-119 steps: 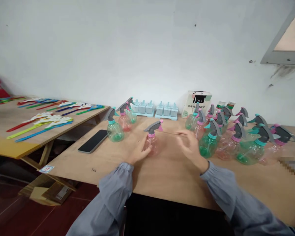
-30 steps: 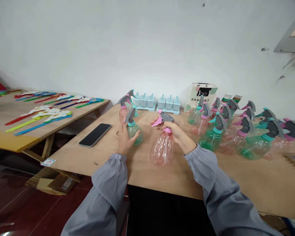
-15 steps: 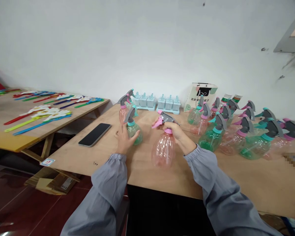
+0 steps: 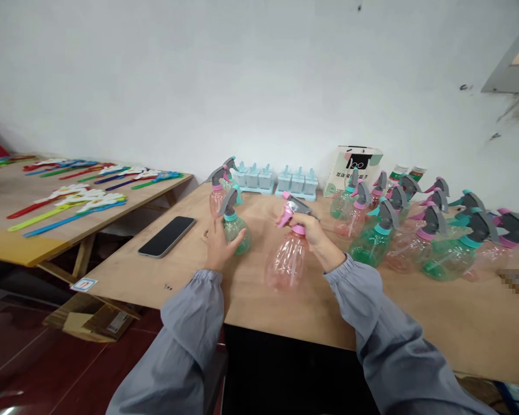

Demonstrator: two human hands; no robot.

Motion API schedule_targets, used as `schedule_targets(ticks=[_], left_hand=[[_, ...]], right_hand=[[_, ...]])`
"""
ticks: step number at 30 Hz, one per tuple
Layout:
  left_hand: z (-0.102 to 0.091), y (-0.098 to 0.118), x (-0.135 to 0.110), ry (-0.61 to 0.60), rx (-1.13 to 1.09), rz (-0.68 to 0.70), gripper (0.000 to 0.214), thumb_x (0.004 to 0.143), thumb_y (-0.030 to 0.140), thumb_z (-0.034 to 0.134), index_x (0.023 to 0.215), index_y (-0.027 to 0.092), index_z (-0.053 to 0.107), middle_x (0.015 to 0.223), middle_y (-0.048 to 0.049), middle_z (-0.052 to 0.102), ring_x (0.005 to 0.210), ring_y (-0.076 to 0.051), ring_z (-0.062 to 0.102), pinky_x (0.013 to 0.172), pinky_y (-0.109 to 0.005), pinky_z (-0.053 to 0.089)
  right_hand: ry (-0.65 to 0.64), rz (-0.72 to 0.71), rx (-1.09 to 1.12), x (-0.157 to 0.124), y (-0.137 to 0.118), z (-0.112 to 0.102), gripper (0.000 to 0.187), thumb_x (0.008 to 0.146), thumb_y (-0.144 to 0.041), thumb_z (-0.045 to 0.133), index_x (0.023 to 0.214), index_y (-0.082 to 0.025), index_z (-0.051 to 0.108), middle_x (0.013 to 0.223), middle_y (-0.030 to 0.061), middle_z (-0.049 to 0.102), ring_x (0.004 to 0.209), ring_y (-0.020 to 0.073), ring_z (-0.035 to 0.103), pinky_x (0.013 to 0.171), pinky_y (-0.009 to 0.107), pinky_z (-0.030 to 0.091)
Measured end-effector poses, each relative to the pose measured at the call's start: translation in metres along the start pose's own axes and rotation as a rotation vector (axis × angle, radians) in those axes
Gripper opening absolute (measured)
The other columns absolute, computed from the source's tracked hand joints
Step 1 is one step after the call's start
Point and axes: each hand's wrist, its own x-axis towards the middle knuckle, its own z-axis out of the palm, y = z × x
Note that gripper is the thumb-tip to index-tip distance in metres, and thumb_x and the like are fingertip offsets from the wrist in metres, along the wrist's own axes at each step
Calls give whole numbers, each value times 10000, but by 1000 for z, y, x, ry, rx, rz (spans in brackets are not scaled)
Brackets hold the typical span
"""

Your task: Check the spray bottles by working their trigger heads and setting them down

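My right hand (image 4: 309, 227) is wrapped round the neck and trigger head of a pink spray bottle (image 4: 286, 264). Its clear pink body tilts, the base swung a little left, and motion blurs it. To the left, my left hand (image 4: 218, 245) curves against a green spray bottle (image 4: 237, 233) standing upright on the table. The thumb lies across the front of that bottle and the forefinger runs up its left side. Just behind stand a pink-collared spray bottle (image 4: 217, 199) and a teal-trimmed spray bottle (image 4: 230, 183), partly hidden.
Several pink and green spray bottles (image 4: 409, 248) crowd the right side of the wooden table (image 4: 259, 314). A phone (image 4: 167, 237) lies at left. Pale blue ice-pop moulds (image 4: 297, 185) and a printed box (image 4: 350, 170) stand by the wall. Another table (image 4: 8, 202) carries colourful plastic sticks.
The pink spray bottle has tilted, its head moving slightly right and its base slightly left and up. My left hand and the green spray bottle have stayed in place.
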Motion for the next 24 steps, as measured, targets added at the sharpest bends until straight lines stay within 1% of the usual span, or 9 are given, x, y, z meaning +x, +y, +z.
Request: schedule_targets(ticks=[3,6,7,10,12,15,18,21,24], left_hand=[[0,0,0,0,8,-7,652,833,501,646,1367,173,467,1381,-197,568,1327,-381,509,1086,-562,346],[0,1,-1,3,10,-8,658,831,500,644,1369,166,465,1374,-198,573,1329,-379,505,1087,-555,344],[0,2,-1,2,10,-10,655,832,499,641,1368,164,466,1370,-198,577,1327,-378,506,1085,-553,344],[-1,3,-1,0,4,-8,650,837,499,637,1373,171,467,1371,-197,579,1328,-371,506,1082,-544,342],[-2,3,-1,2,-2,-1,647,839,500,637,1375,179,468,1383,-197,571,1335,-366,502,1084,-540,339],[-2,4,-1,1,-9,4,640,839,503,637,1370,183,476,1391,-195,565,1336,-367,500,1085,-541,339],[-1,4,0,-2,-9,-3,651,834,496,644,1377,180,470,1373,-193,575,1328,-368,503,1084,-540,344],[-1,4,0,1,-6,-16,644,831,484,650,1370,181,469,1362,-189,579,1333,-365,499,1090,-540,340],[-1,5,0,3,0,-25,636,828,484,653,1359,185,472,1370,-188,571,1336,-369,496,1092,-548,336]], right_hand=[[38,-39,-4,1,4,-5,92,570,-300,561,578,-209,570,690,18,612,691,171,554,612,297,448],[163,-1,-98,4,9,-12,117,650,-319,592,684,-209,612,754,7,626,703,160,552,581,278,426],[207,-22,-150,5,11,-15,135,683,-333,595,737,-213,625,791,6,634,720,159,556,597,280,433],[324,-200,-312,10,19,-27,182,762,-364,582,869,-224,629,887,12,642,802,168,578,723,308,472],[385,-276,-391,13,26,-37,209,782,-372,582,926,-225,619,890,17,631,811,177,579,772,324,474],[454,-276,-512,18,37,-50,283,803,-402,587,1020,-223,616,847,9,608,757,179,560,769,337,467],[539,-274,-572,23,49,-60,355,826,-432,575,1110,-222,605,892,20,630,788,188,578,791,342,468],[612,-263,-621,25,68,-72,453,838,-429,568,1231,-205,553,1022,66,665,876,213,618,848,363,479],[637,-194,-793,24,97,-84,626,795,-441,633,1328,-152,478,1192,158,642,1078,288,610,961,433,461]])
